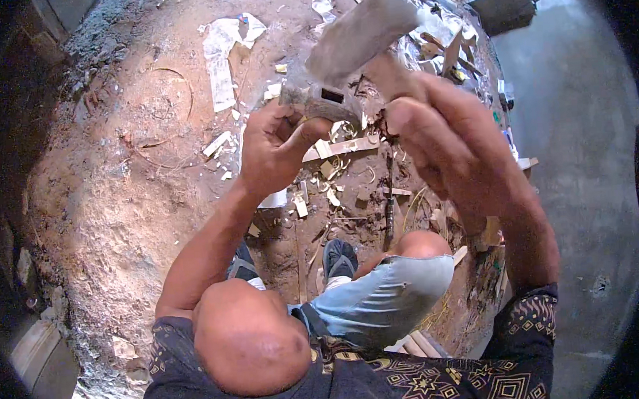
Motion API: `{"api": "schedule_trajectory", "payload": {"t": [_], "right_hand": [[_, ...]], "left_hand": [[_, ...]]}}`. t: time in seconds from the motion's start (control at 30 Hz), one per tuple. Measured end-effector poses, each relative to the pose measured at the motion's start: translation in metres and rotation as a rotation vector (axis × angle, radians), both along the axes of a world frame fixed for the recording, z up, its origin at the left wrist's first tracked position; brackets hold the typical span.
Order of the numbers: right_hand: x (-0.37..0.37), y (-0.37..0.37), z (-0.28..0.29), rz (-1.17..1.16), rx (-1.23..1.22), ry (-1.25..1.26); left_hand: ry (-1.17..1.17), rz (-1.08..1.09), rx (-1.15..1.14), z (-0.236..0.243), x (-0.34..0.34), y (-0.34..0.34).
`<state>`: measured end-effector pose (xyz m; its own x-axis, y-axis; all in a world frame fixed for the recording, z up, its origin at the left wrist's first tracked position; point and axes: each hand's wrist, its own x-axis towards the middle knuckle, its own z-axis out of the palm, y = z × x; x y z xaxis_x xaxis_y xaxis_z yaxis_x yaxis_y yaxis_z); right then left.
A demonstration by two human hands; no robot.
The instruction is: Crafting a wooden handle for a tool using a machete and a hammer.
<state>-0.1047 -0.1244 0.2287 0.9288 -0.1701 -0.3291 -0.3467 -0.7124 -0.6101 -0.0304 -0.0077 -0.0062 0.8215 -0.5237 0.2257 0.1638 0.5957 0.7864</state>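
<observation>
my left hand is curled round a socketed metal tool head, upper centre of frame, right hand clenched on a broad, blurry wooden-handled tool near it. sloppy aim could bash my left hand imo.
</observation>
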Motion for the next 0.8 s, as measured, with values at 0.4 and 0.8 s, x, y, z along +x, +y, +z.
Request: {"api": "schedule_trajectory", "payload": {"t": [0.4, 0.8], "right_hand": [[0.005, -0.007, -0.007, 0.127, -0.158, 0.019], [-0.015, -0.015, -0.013, -0.04, 0.021, 0.097]], "left_hand": [[-0.036, -0.018, 0.036, 0.006, -0.001, 0.004], [0.012, 0.048, -0.009, 0.005, 0.001, 0.005]]}}
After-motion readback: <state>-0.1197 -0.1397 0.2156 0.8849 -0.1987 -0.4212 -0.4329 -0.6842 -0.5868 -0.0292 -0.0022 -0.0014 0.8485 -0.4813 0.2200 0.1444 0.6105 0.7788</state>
